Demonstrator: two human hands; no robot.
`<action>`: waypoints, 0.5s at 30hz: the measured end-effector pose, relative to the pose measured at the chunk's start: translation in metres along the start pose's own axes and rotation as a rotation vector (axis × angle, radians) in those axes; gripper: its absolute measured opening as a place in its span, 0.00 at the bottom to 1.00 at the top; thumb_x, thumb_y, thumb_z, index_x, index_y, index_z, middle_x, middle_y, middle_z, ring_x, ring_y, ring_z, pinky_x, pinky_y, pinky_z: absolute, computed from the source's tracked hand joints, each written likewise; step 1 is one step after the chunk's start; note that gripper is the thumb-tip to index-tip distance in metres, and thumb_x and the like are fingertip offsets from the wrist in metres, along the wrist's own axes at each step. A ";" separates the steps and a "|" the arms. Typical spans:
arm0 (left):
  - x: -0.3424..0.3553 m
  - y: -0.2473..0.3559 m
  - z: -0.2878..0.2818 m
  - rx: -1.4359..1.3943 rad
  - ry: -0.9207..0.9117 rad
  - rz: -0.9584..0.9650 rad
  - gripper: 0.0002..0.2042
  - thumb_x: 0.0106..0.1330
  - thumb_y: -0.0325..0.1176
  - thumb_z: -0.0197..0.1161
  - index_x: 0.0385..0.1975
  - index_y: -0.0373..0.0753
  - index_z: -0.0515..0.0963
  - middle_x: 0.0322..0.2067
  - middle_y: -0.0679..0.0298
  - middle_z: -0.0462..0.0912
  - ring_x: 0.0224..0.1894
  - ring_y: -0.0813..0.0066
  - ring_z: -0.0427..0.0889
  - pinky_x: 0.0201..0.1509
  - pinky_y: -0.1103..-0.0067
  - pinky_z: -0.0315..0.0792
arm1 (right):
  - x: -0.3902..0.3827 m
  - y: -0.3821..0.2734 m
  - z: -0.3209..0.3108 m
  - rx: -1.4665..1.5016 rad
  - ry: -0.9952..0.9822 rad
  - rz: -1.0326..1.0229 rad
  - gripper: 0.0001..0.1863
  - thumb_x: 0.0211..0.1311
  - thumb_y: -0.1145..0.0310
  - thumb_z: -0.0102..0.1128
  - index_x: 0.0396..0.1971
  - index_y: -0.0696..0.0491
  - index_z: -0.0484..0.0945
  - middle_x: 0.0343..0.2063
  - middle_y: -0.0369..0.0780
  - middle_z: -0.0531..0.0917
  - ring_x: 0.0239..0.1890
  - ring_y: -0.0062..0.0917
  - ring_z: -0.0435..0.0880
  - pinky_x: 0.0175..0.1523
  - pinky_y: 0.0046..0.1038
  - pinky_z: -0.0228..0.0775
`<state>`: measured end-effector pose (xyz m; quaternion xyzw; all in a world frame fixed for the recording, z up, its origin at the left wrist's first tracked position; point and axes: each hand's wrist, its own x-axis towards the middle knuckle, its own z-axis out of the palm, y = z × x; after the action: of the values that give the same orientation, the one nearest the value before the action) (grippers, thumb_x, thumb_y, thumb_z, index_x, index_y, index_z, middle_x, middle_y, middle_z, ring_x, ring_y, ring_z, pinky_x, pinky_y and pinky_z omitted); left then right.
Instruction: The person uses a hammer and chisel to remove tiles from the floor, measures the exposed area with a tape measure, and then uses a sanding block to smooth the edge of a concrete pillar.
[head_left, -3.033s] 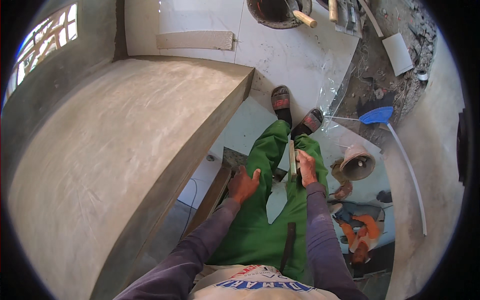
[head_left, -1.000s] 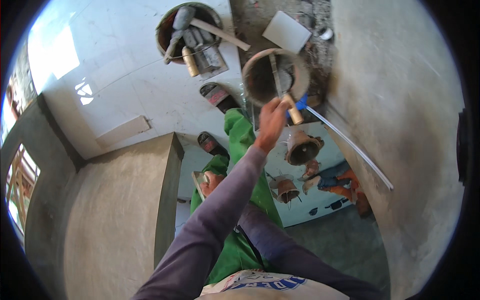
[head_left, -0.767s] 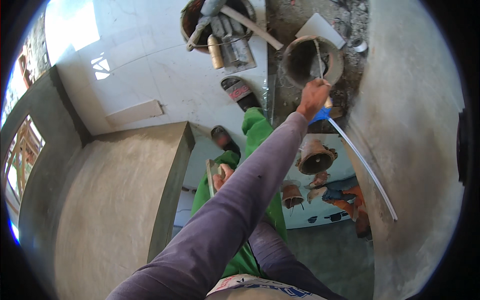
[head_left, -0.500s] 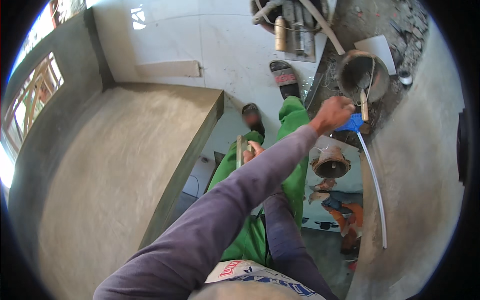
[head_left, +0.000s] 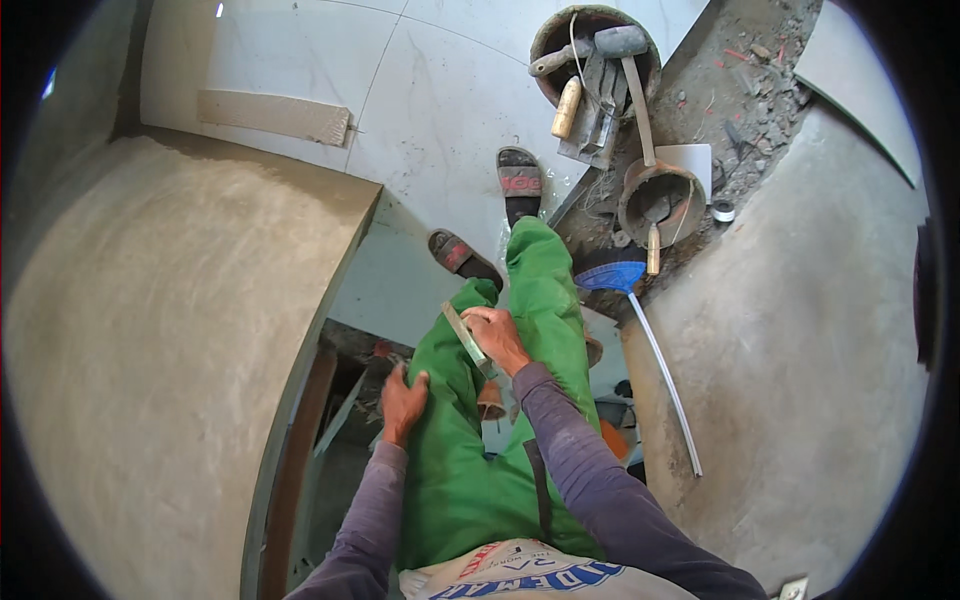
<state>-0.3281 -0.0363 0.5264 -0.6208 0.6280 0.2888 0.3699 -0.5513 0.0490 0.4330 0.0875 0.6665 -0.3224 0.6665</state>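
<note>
My right hand [head_left: 500,338] is closed round a narrow greenish-grey board [head_left: 463,335], seen mostly edge-on over my green trousers [head_left: 462,505]. Whether the board has a handle is hidden by the fingers. Beside my left trouser leg is my left hand [head_left: 403,408], its thumb apart from the fingers and nothing visible in it. Both hands are low, between the pale plastered ledge [head_left: 200,330] on the left and the plastered surface [head_left: 770,370] on the right.
Ahead right stand a bucket [head_left: 648,62] with a mallet [head_left: 622,45] and trowels, and a second bucket [head_left: 630,195] holding a wooden-handled trowel [head_left: 654,245]. A blue broom [head_left: 612,277] leans nearby. Rubble [head_left: 745,120] lies beyond; a flat strip [head_left: 275,115] lies on the tiles.
My left arm has drawn back from the broom and bucket on the right to beside my left leg. My right hand still grips the board, now more fully visible. The view has shifted.
</note>
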 end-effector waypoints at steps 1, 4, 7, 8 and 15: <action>0.003 0.002 0.013 -0.031 -0.017 0.014 0.25 0.68 0.49 0.64 0.56 0.37 0.81 0.51 0.46 0.87 0.56 0.45 0.84 0.62 0.59 0.75 | 0.001 -0.001 -0.003 0.032 -0.015 0.037 0.18 0.65 0.63 0.59 0.46 0.60 0.87 0.33 0.45 0.90 0.37 0.28 0.86 0.45 0.31 0.77; -0.007 0.005 0.020 -0.186 -0.250 -0.185 0.27 0.66 0.53 0.65 0.56 0.39 0.82 0.51 0.47 0.87 0.56 0.43 0.84 0.61 0.56 0.75 | 0.000 0.003 0.004 0.091 -0.049 0.112 0.18 0.67 0.64 0.61 0.48 0.61 0.87 0.32 0.40 0.88 0.37 0.19 0.83 0.44 0.26 0.75; 0.002 -0.011 0.023 -0.129 -0.253 -0.208 0.27 0.65 0.54 0.66 0.56 0.39 0.82 0.50 0.47 0.87 0.55 0.43 0.84 0.60 0.56 0.75 | 0.007 0.006 0.021 0.127 -0.077 0.087 0.20 0.69 0.63 0.61 0.52 0.61 0.85 0.35 0.38 0.88 0.39 0.16 0.82 0.45 0.23 0.74; 0.005 -0.023 0.025 -0.161 -0.233 -0.211 0.27 0.65 0.54 0.66 0.56 0.40 0.83 0.50 0.47 0.87 0.55 0.43 0.84 0.60 0.56 0.75 | 0.010 0.006 0.029 0.148 -0.088 0.047 0.21 0.71 0.62 0.61 0.55 0.62 0.84 0.38 0.37 0.88 0.39 0.16 0.82 0.46 0.23 0.75; 0.019 -0.053 0.043 -0.202 -0.198 -0.188 0.25 0.66 0.51 0.65 0.54 0.39 0.83 0.51 0.47 0.87 0.55 0.44 0.84 0.59 0.55 0.76 | 0.066 -0.009 0.076 0.308 -0.268 -0.109 0.15 0.77 0.60 0.62 0.44 0.58 0.86 0.35 0.28 0.84 0.35 0.11 0.76 0.42 0.21 0.72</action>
<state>-0.2704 -0.0151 0.4923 -0.6794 0.4955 0.3742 0.3911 -0.4996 -0.0198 0.3805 0.1085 0.5184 -0.4648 0.7096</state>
